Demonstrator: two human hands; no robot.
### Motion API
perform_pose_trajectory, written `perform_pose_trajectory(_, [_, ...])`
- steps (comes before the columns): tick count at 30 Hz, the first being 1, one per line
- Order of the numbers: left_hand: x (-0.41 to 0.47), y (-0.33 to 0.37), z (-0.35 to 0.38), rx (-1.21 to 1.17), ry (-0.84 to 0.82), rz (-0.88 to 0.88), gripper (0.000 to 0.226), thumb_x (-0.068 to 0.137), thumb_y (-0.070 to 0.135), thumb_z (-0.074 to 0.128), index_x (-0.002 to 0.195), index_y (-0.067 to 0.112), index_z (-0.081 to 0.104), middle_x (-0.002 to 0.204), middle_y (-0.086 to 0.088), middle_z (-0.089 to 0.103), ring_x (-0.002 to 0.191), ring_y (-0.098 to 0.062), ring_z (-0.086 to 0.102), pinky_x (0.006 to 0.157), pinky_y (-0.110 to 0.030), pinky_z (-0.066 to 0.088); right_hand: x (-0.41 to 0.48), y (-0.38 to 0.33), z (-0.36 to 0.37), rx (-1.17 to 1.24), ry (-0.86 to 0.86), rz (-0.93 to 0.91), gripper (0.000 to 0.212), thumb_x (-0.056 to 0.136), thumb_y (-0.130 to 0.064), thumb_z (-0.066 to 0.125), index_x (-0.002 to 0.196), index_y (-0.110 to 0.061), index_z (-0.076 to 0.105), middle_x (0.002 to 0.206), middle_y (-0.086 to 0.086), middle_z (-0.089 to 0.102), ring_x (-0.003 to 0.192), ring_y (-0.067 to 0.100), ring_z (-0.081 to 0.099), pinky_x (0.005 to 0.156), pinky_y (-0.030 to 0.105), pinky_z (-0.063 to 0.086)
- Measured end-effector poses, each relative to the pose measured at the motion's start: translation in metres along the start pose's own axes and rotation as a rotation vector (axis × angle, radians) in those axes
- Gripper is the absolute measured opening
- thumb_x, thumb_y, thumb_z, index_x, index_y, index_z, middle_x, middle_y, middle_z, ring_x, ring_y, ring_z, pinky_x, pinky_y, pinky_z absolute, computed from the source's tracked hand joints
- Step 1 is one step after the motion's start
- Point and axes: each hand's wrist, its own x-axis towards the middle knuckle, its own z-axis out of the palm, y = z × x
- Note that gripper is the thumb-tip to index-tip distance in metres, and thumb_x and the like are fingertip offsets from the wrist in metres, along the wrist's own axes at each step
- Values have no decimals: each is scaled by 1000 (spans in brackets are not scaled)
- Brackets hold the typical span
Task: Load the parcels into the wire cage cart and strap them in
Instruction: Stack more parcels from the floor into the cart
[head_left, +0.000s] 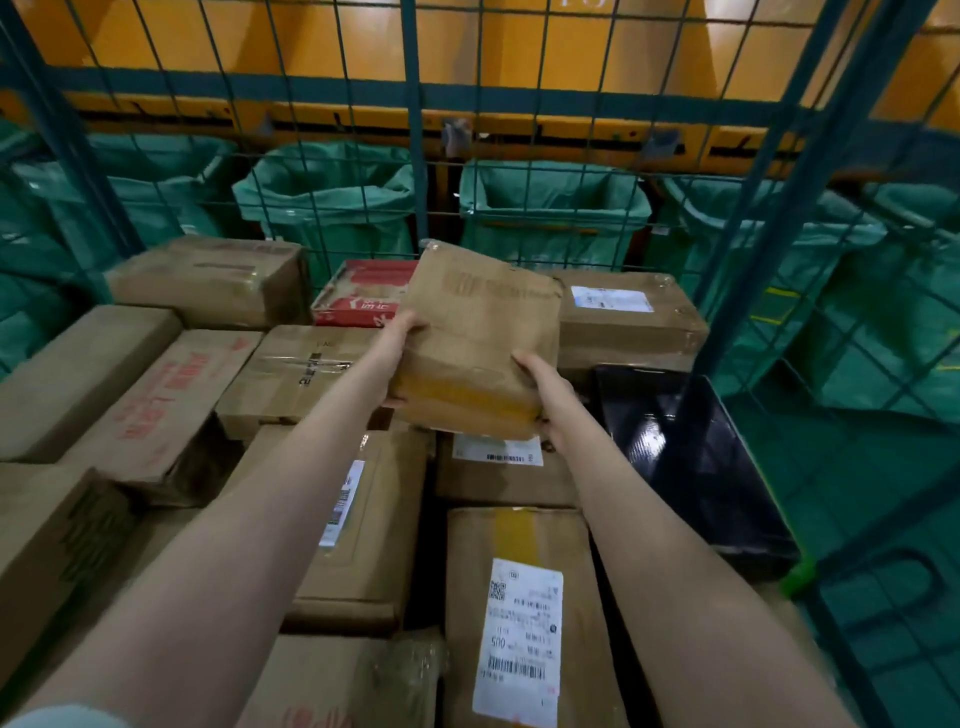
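A brown cardboard parcel (478, 338) with a band of yellow tape is tilted up above the stacked load, its far edge raised. My left hand (402, 338) grips its left side and my right hand (543, 387) grips its near right corner. Below it lie several cardboard parcels (311, 374) packed inside the green wire cage cart (415, 156), among them a red and white box (363, 296), a labelled brown box (623, 317) at the back right and a glossy black parcel (691, 457) on the right.
The cart's green mesh walls rise at the back and on the right (810, 218). Beyond the mesh stand green open sacks (332, 202) under orange chutes (322, 47). A long labelled parcel (524, 618) lies nearest me.
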Motion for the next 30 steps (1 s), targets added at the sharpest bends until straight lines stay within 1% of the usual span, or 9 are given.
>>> perform_pose_trajectory(4, [16,-10,-13,5,23,-30,39,89,50,47,113,20,39,105,-6,47,97,-26,46,87,-41,42,17,10,19,-45,-53,50,53,87,-46,60,129,-16,49,93,-4,58,79,10,54,58,24,42])
perform_pose_trajectory(8, [27,-15,-24,-7,90,5,29,92,43,46,106,17,45,86,-2,50,73,-17,47,61,-29,40,30,17,38,-165,-90,103,65,88,-54,53,139,-16,41,132,6,51,116,26,51,87,34,42])
perform_pose_trajectory(11, [29,-15,-23,22,105,30,42,86,48,51,111,15,52,105,-5,59,86,-20,55,71,-31,45,35,15,38,-232,-86,125,68,88,-57,50,141,-17,37,139,7,45,127,30,43,95,41,38])
perform_pose_trajectory(14, [37,-19,-22,22,135,37,66,70,57,55,121,16,55,117,-9,60,100,-26,57,88,-39,49,38,13,33,-226,-93,78,68,86,-58,52,140,-18,42,139,1,48,123,24,48,97,36,38])
perform_pose_trajectory(17, [28,-11,-12,34,121,86,53,79,54,54,115,16,53,112,-6,57,102,-25,55,91,-39,45,33,7,19,-119,-74,41,69,85,-56,57,141,-18,40,134,1,52,116,23,52,97,39,40])
perform_pose_trajectory(19, [20,-4,2,58,73,132,50,79,55,52,113,18,53,114,-6,58,102,-25,54,93,-39,45,31,3,1,19,-35,21,63,85,-49,61,135,-16,43,120,3,58,99,20,57,90,41,46])
perform_pose_trajectory(22, [7,-1,33,69,-61,149,34,91,47,45,110,19,52,106,-5,60,88,-18,54,80,-31,44,28,-2,-34,83,68,-34,56,83,-43,65,129,-16,48,116,4,59,98,22,57,90,44,50])
perform_pose_trajectory(25, [-3,-11,66,97,-169,73,39,96,44,40,123,17,47,122,-3,53,105,-24,51,80,-31,39,24,2,-72,85,203,-27,58,79,-43,67,129,-20,50,121,4,59,102,24,57,92,48,50])
perform_pose_trajectory(30, [-5,-38,112,72,-219,-10,22,96,36,43,86,17,47,96,-6,52,91,-22,48,91,-35,41,16,16,-120,69,354,-3,41,83,-35,66,118,-18,52,114,7,58,92,24,55,91,45,50])
